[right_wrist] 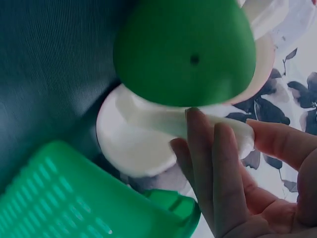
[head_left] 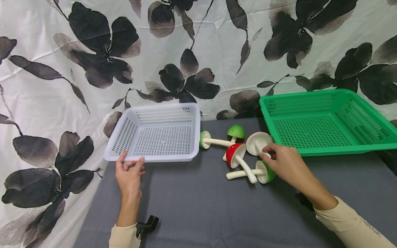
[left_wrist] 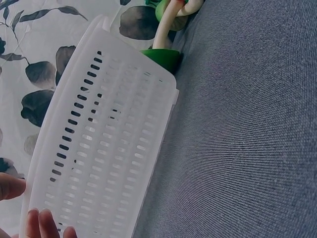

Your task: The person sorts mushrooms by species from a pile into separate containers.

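My left hand (head_left: 129, 177) grips the near rim of a white plastic basket (head_left: 152, 159), thumb and fingers on either side of the edge in the left wrist view. My right hand (head_left: 285, 163) pinches the stem of a toy mushroom (head_left: 256, 142), whose pale underside faces up, by the green basket's near left corner. Beside it lies a red-capped mushroom (head_left: 234, 155), its stem across that of a green-capped mushroom (head_left: 263, 172). Another green-capped mushroom (head_left: 236, 131) stands behind them. One more green mushroom (head_left: 204, 140) lies with its cap against the white basket's right side.
A green plastic basket (head_left: 328, 151) stands at the back right. Both baskets show bare slotted floors. Grey cloth (head_left: 198, 206) covers the table, and a white curtain with dark flowers (head_left: 186, 44) hangs behind it. Dark bands sit at both wrists.
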Tool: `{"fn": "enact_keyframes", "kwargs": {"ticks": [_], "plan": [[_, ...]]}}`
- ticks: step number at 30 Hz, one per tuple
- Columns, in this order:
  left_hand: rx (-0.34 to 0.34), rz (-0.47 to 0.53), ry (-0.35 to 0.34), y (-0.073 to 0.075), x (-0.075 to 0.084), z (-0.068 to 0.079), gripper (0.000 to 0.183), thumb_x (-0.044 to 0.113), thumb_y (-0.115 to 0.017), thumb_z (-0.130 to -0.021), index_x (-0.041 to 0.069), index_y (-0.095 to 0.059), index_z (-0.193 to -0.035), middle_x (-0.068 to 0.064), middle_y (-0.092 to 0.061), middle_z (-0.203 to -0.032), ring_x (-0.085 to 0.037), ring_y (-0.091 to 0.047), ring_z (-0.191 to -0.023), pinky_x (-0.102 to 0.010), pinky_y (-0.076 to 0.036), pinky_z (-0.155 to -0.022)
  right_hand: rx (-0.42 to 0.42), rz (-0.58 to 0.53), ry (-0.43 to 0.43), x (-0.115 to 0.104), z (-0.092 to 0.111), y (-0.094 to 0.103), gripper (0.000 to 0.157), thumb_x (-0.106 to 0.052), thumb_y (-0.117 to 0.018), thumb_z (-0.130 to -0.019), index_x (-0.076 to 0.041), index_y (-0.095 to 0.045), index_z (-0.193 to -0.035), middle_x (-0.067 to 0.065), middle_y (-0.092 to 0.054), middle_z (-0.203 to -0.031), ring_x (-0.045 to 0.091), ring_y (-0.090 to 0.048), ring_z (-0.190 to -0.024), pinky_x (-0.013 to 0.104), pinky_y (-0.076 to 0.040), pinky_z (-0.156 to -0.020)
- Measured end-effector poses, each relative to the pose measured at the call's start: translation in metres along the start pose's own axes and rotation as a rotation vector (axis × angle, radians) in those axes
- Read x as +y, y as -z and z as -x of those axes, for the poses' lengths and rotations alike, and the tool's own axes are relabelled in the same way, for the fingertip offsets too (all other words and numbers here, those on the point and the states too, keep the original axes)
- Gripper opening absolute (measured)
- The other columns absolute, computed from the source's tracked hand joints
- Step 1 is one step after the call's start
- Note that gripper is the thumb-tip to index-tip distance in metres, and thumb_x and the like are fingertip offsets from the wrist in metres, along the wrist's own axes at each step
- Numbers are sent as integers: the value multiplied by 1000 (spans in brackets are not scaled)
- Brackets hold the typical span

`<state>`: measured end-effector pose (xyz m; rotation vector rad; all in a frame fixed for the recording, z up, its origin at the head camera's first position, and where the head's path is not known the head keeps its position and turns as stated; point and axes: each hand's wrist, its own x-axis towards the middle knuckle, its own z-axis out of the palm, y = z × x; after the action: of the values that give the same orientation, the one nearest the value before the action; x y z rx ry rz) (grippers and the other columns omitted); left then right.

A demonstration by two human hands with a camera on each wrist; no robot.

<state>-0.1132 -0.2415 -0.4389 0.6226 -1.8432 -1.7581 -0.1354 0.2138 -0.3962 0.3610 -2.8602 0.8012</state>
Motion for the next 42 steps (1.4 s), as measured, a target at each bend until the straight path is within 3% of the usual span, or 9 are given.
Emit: {"fn": "enact_keyframes", "kwargs": {"ticks": [4, 10, 17, 20, 26, 32, 35, 39, 42], "plan": [[4, 18, 2, 0, 1, -1, 68, 12, -80, -88, 17, -46, -146, -3, -58, -89, -15, -65, -69, -24, -56, -57, -22, -21, -20, 1, 9, -2, 32, -15, -73, -91, 2, -71, -118, 16, -76, -96, 24, -73, -79, 33, -51, -59], [2, 14, 12, -1, 2, 0, 68, 11, -80, -88, 17, -46, -147, -3, -58, -89, -17, -66, -70, -25, -57, -57, -76, -76, -67, 1, 14, 3, 35, -15, -71, -92, 1, -70, -123, 18, -75, -108, 26, -75, -87, 32, -54, -62], [0, -2, 25, -1, 3, 1, 68, 13, -80, -88, 19, -46, -147, -3, -58, -90, -20, -67, -74, -24, -57, -58, -162, -179, -177, 3, 15, 14, 42, -30, -69, -96, -6, -67, -130, 14, -74, -115, 29, -71, -101, 34, -53, -72], [-1, -4, 27, -2, 4, 1, 69, 13, -80, -88, 19, -46, -147, -4, -58, -90, -18, -66, -73, -23, -56, -58, -219, -327, -241, 5, 14, 20, 49, -35, -66, -99, -6, -61, -137, 14, -72, -121, 24, -70, -106, 33, -53, -82], [2, -8, 25, -3, 4, 1, 69, 12, -80, -88, 17, -45, -148, -3, -58, -90, -16, -66, -71, -23, -56, -58, -293, -703, -313, 10, 10, 30, 57, -29, -63, -102, 3, -46, -147, 22, -64, -132, 12, -71, -108, 16, -50, -89], [3, -12, 27, -3, 5, 1, 69, 13, -80, -88, 19, -45, -147, -4, -58, -91, -13, -65, -71, -23, -56, -58, -351, -1071, -345, 10, 6, 26, 63, -20, -63, -103, 12, -35, -150, 10, -60, -135, 15, -69, -114, 27, -51, -100], [5, -15, 27, -3, 4, 1, 68, 12, -80, -89, 19, -45, -147, -5, -58, -92, -13, -64, -71, -23, -56, -58, -401, -1224, -381, 9, 5, 25, 66, -12, -61, -103, 12, -25, -153, 17, -49, -144, 19, -68, -117, 32, -49, -103], [4, -20, 21, -3, 4, 1, 70, 13, -80, -89, 16, -44, -149, -6, -57, -93, -16, -65, -73, -23, -56, -58, -460, -1303, -384, 7, 3, 24, 70, -7, -56, -104, 9, -14, -157, 29, -23, -158, 21, -66, -121, 35, -47, -106], [3, -24, 13, -3, 4, 1, 71, 12, -79, -89, 15, -44, -150, -6, -56, -93, -19, -66, -75, -23, -56, -58, -471, -1280, -376, 6, 2, 23, 73, -6, -57, -102, 6, -11, -159, 28, -18, -162, 19, -66, -121, 34, -50, -104]]}}
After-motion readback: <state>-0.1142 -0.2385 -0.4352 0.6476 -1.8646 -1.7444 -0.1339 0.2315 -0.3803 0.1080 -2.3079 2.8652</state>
